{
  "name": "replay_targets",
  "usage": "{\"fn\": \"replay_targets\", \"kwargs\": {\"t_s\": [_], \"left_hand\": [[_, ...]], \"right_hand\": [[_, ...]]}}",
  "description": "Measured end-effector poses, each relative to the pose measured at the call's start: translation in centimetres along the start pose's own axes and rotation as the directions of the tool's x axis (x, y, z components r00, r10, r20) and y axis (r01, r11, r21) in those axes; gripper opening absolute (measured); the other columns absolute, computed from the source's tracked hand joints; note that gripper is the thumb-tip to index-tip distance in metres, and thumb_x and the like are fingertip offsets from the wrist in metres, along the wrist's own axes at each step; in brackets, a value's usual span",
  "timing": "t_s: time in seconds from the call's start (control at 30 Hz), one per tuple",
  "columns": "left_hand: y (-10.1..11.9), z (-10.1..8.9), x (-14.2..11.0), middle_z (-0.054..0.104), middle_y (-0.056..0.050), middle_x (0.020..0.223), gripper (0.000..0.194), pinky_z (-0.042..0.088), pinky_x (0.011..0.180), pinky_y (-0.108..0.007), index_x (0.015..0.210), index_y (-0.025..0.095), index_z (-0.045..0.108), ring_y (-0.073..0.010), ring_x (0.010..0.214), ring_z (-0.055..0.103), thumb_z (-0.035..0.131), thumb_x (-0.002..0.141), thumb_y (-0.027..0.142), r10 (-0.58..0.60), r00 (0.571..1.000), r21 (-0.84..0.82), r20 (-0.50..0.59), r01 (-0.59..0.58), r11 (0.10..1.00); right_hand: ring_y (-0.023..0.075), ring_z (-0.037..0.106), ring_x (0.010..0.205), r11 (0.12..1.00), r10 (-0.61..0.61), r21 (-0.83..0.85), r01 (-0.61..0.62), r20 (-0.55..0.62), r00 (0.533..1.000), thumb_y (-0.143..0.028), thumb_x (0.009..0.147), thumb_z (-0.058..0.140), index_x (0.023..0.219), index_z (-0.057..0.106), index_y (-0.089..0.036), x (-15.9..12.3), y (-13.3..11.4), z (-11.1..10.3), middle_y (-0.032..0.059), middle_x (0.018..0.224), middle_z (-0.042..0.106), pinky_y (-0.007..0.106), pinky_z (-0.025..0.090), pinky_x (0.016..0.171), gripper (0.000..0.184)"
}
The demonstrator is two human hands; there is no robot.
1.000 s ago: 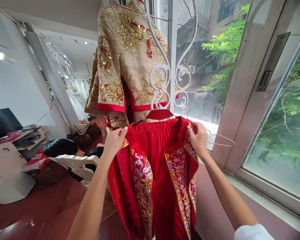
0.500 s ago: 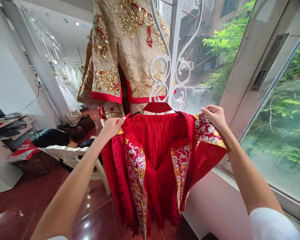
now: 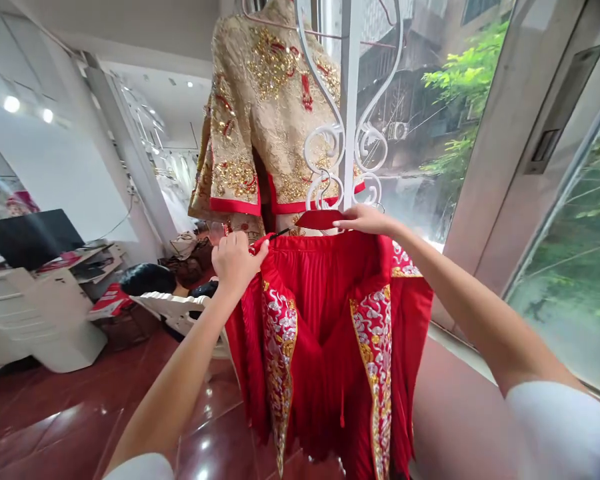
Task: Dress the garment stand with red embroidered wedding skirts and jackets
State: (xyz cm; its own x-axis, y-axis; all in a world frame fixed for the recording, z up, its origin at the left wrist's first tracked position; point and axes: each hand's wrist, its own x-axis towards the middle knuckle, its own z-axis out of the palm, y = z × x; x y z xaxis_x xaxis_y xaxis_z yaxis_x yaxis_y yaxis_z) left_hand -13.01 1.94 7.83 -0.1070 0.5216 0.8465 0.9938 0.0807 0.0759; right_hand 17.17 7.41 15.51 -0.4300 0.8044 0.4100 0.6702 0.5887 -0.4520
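A red pleated skirt [image 3: 325, 313] with embroidered gold and silver panels hangs from a red hanger [image 3: 319, 218] hooked on a white scrolled metal stand [image 3: 347, 133]. My left hand [image 3: 236, 261] is closed on the skirt's waistband at its left end. My right hand [image 3: 364, 220] rests on the top of the waistband beside the hanger, fingers curled over the cloth. Above the skirt a gold embroidered jacket [image 3: 260, 113] with red trim hangs on the same stand.
A window [image 3: 570, 220] with greenery outside runs along the right, over a low pink sill wall [image 3: 455, 413]. A person with dark hair [image 3: 147, 278] sits on a white chair [image 3: 173, 313] at left. A white desk [image 3: 45, 320] with a monitor stands further left. The floor is glossy red.
My right hand let the skirt's right flap drop and moved left to the waistband by the hanger. My left hand closed tighter on the left end. The view shifted slightly.
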Motion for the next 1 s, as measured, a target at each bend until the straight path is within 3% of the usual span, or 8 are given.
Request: {"fn": "replay_targets", "kwargs": {"t_s": [0.13, 0.27, 0.43, 0.57, 0.67, 0.77, 0.87, 1.0], "left_hand": [[2.1, -2.2, -1.6, 0.062, -0.018, 0.094, 0.058, 0.044, 0.065, -0.036, 0.099, 0.011, 0.058, -0.0326, 0.089, 0.058, 0.037, 0.081, 0.061, -0.031, 0.995, 0.160, 0.098, 0.015, 0.987], [3.0, -2.2, -2.2, 0.065, -0.017, 0.084, 0.049, 0.043, 0.060, -0.034, 0.094, 0.010, 0.062, -0.0306, 0.080, 0.063, 0.028, 0.088, 0.044, -0.054, 0.977, 0.209, 0.205, 0.011, 0.978], [1.3, -1.5, -0.6, 0.062, -0.010, 0.061, 0.040, 0.040, 0.058, -0.030, 0.061, 0.015, 0.058, -0.0220, 0.062, 0.061, 0.031, 0.085, 0.033, 0.053, 0.926, -0.105, 0.375, -0.014, 0.994], [-0.5, -1.9, 2.1, 0.041, 0.001, 0.038, 0.037, 0.032, 0.045, -0.024, 0.047, 0.019, 0.038, -0.0104, 0.037, 0.042, 0.037, 0.081, 0.032, 0.096, 0.851, -0.625, 0.516, 0.297, 0.722], [-0.3, -2.6, 4.0, 0.032, 0.004, 0.036, 0.033, 0.025, 0.041, -0.024, 0.048, 0.020, 0.034, -0.0068, 0.033, 0.030, 0.041, 0.080, 0.025, 0.029, 0.859, -0.755, 0.511, 0.433, 0.492], [0.7, -3.7, 5.5, 0.027, 0.005, 0.039, 0.032, 0.025, 0.042, -0.024, 0.051, 0.021, 0.031, -0.0063, 0.035, 0.026, 0.039, 0.082, 0.025, -0.004, 0.889, -0.809, 0.458, 0.419, 0.412], [0.9, -5.1, 6.1, 0.026, 0.005, 0.040, 0.036, 0.028, 0.043, -0.026, 0.052, 0.022, 0.028, -0.0077, 0.037, 0.028, 0.036, 0.086, 0.030, 0.093, 0.906, -0.825, 0.413, 0.329, 0.460], [0.2, -6.7, 5.4, 0.034, 0.003, 0.042, 0.046, 0.026, 0.046, -0.028, 0.046, 0.020, 0.034, -0.0094, 0.040, 0.031, 0.042, 0.084, 0.044, 0.315, 0.804, -0.595, 0.504, 0.059, 0.801]], "right_hand": [[0.0131, 0.049, 0.052, 0.993, 0.082, 0.094, -0.076, -0.055, 0.995, -0.057, 0.071, 0.061, 0.058, 0.052, -0.016, 2.6, -2.4, 2.2, 0.0027, 0.052, 0.050, 0.028, 0.036, 0.052, 0.043], [0.0130, 0.048, 0.052, 0.998, 0.044, -0.025, -0.050, -0.206, 0.977, -0.061, 0.066, 0.063, 0.054, 0.047, -0.017, 3.2, -2.3, 3.8, 0.0018, 0.049, 0.048, 0.027, 0.032, 0.051, 0.048], [0.0148, 0.050, 0.054, 0.991, 0.020, -0.123, -0.044, -0.185, 0.982, -0.064, 0.068, 0.059, 0.058, 0.051, -0.017, 3.3, -2.2, 3.8, 0.0031, 0.052, 0.052, 0.027, 0.031, 0.052, 0.049], [0.0163, 0.051, 0.057, 0.973, 0.027, -0.223, -0.060, -0.147, 0.989, -0.064, 0.069, 0.059, 0.061, 0.053, -0.016, 3.3, -2.7, 3.3, 0.0050, 0.055, 0.053, 0.027, 0.031, 0.052, 0.049], [0.0159, 0.050, 0.057, 0.959, -0.002, -0.281, -0.043, -0.156, 0.988, -0.067, 0.071, 0.056, 0.062, 0.054, -0.016, 3.4, -2.7, 3.4, 0.0057, 0.058, 0.053, 0.027, 0.030, 0.052, 0.052], [0.0140, 0.047, 0.055, 0.951, -0.014, -0.306, -0.035, -0.159, 0.987, -0.066, 0.075, 0.054, 0.063, 0.054, -0.015, 3.4, -2.6, 3.8, 0.0050, 0.058, 0.052, 0.026, 0.028, 0.052, 0.052], [0.0122, 0.043, 0.054, 0.953, -0.015, -0.301, -0.033, -0.157, 0.988, -0.063, 0.078, 0.053, 0.063, 0.054, -0.015, 3.5, -2.8, 4.2, 0.0037, 0.056, 0.051, 0.026, 0.026, 0.052, 0.050], [0.0117, 0.040, 0.052, 0.958, -0.014, -0.284, -0.036, -0.171, 0.985, -0.065, 0.076, 0.053, 0.062, 0.051, -0.016, 3.3, -2.8, 4.3, 0.0024, 0.055, 0.048, 0.026, 0.025, 0.051, 0.050]]}}
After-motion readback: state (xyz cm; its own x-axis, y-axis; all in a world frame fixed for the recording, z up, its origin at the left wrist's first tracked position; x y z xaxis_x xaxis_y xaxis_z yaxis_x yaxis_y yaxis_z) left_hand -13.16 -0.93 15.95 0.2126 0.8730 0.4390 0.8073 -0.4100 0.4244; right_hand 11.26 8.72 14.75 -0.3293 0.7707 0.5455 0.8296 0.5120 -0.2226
